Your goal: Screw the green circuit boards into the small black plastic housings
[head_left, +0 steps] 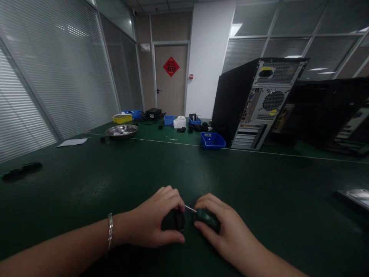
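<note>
My right hand is closed around a screwdriver with a thick, rounded dark handle. Its thin metal shaft points left, towards my other hand. Between the thumb and fingers of my left hand is a small black part, blurred and partly covered by the fingers. The shaft's tip runs behind the left fingertips, so whether it touches the black part I cannot tell. Both hands are low over the green tabletop, near its front.
Computer towers, one open-backed black case nearest, stand at the right. A blue bin sits beside it. Further left are a metal bowl, a yellow bin and paper. Black objects lie far left; a metal-topped device lies right.
</note>
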Demonstrator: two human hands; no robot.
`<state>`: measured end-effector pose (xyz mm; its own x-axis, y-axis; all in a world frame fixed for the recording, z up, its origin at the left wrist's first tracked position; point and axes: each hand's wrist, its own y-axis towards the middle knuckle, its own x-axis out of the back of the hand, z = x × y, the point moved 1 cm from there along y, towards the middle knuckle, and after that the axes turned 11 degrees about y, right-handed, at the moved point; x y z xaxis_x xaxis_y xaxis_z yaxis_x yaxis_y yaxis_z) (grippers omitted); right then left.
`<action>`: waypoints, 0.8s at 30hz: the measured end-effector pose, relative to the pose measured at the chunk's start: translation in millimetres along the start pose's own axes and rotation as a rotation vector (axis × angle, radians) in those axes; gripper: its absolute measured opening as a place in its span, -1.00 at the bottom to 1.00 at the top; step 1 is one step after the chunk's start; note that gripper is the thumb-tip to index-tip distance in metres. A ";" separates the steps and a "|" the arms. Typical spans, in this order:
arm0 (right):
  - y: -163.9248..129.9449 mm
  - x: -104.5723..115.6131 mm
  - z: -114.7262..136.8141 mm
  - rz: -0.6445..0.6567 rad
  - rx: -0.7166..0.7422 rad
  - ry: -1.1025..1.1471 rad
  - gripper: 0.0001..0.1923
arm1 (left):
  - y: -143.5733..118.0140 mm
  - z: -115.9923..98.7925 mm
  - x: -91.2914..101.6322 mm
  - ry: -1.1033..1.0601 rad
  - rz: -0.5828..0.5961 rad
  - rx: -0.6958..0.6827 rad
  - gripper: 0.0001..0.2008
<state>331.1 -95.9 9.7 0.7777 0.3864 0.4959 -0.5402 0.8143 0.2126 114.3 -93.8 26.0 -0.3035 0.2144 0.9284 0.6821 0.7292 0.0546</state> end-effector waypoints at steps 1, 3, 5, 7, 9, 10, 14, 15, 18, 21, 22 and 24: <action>-0.4 0.3 0.4 0.011 -0.005 -0.007 -0.78 | -0.1 -0.2 0.2 -0.010 -0.003 -0.003 -0.62; -1.2 0.5 1.0 0.027 -0.019 -0.025 -0.76 | -0.5 0.1 0.2 -0.043 -0.015 -0.009 -0.66; -1.5 0.3 0.9 0.039 -0.030 -0.040 -0.76 | -0.8 1.5 -0.5 -0.104 -0.038 -0.018 -0.65; -1.3 -0.1 0.1 0.042 -0.034 -0.041 -0.77 | -1.0 3.6 -1.6 -0.180 -0.071 -0.023 -0.62; -0.9 -0.5 -1.0 0.038 -0.038 -0.036 -0.78 | -1.0 6.1 -3.2 -0.244 -0.102 -0.019 -0.60; -0.7 -0.6 -1.5 0.033 -0.039 -0.031 -0.78 | -1.0 7.4 -4.1 -0.268 -0.117 -0.013 -0.60; 0.8 0.3 -2.5 -0.013 -0.044 0.016 -0.79 | -0.4 12.6 -8.7 -0.366 -0.144 0.015 -0.60; 1.3 0.8 -2.3 -0.031 -0.044 0.034 -0.81 | 0.0 13.6 -9.9 -0.399 -0.145 0.019 -0.60; 2.5 2.3 -1.2 -0.101 -0.039 0.089 -0.88 | 2.0 14.5 -13.2 -0.510 -0.141 0.029 -0.61; 1.9 2.0 1.6 -0.163 -0.009 0.133 -0.90 | 4.8 11.7 -14.7 -0.591 -0.147 0.052 -0.60; 1.3 1.2 2.9 -0.174 0.009 0.145 -0.90 | 5.8 10.0 -14.9 -0.607 -0.142 0.063 -0.60; 0.0 -1.1 5.4 -0.183 0.065 0.176 -0.89 | 7.5 6.0 -15.1 -0.619 -0.130 0.080 -0.59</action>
<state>328.5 -98.7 13.7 0.9053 0.3090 0.2913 -0.4002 0.8505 0.3414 120.0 -87.7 10.2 -0.7249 0.4397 0.5303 0.5696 0.8155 0.1024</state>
